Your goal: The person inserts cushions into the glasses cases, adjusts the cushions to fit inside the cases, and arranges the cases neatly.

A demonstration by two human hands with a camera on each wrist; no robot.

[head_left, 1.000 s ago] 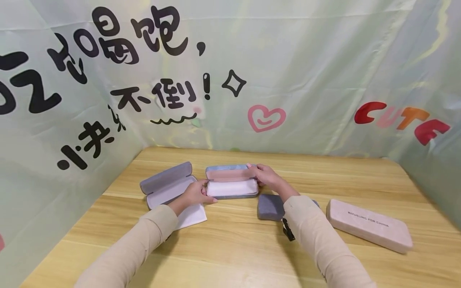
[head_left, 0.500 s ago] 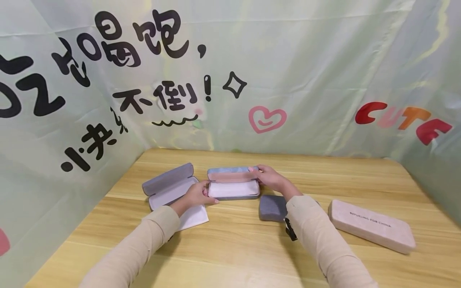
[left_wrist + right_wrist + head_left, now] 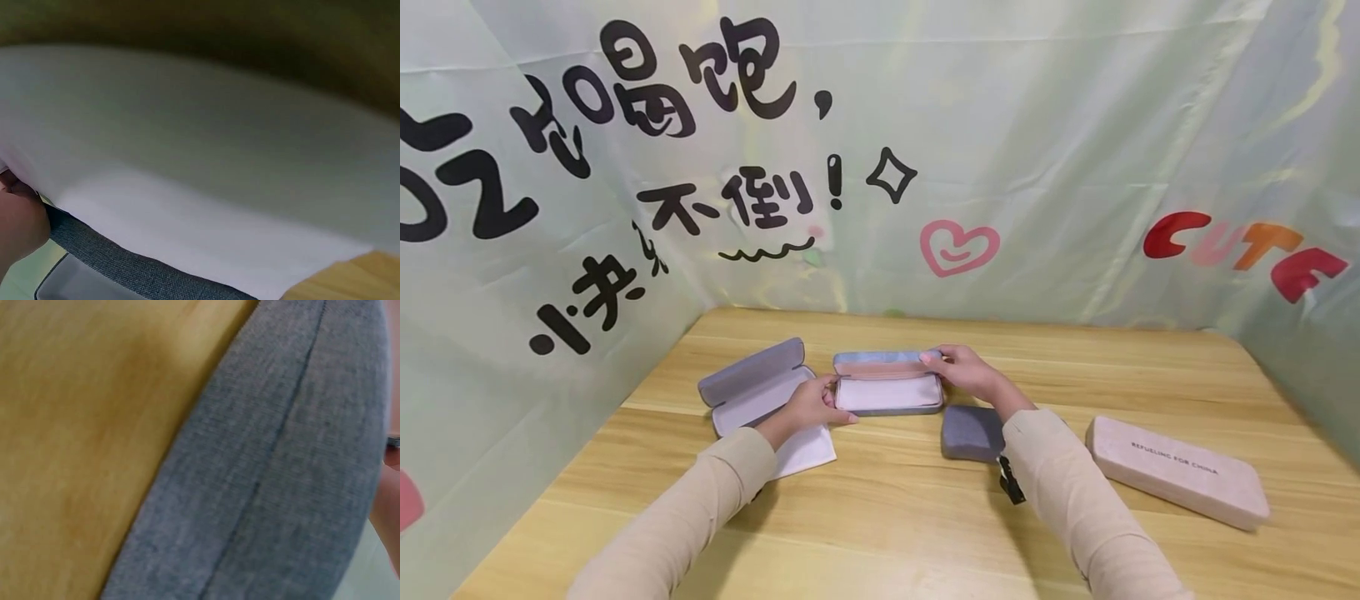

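Note:
An open glasses case (image 3: pixel 887 410) with a blue outside and pink-lined lid stands mid-table in the head view. A white cloth (image 3: pixel 887 392) lies flat inside it. My left hand (image 3: pixel 808 403) holds the case's left end, thumb along the front edge. At the other end my right hand (image 3: pixel 972 372) grips the raised lid by its right corner. To the left lies an open grey glasses case (image 3: pixel 748 386), partly behind my left hand, with a white cloth (image 3: pixel 806 452) in front. Close up in the right wrist view is grey fabric (image 3: pixel 269 462) with a seam.
A closed dark grey-blue case (image 3: pixel 972 433) sits under my right forearm, partly hidden by the sleeve. Farther right lies a closed pink case (image 3: pixel 1180 471) with printed lettering. A printed curtain (image 3: pixel 1045 167) hangs behind and beside the wooden table (image 3: pixel 880 517).
The lid's top edge sits slightly lower, my right fingers still on it. My left hand keeps its hold on the case. The head view has shifted a little.

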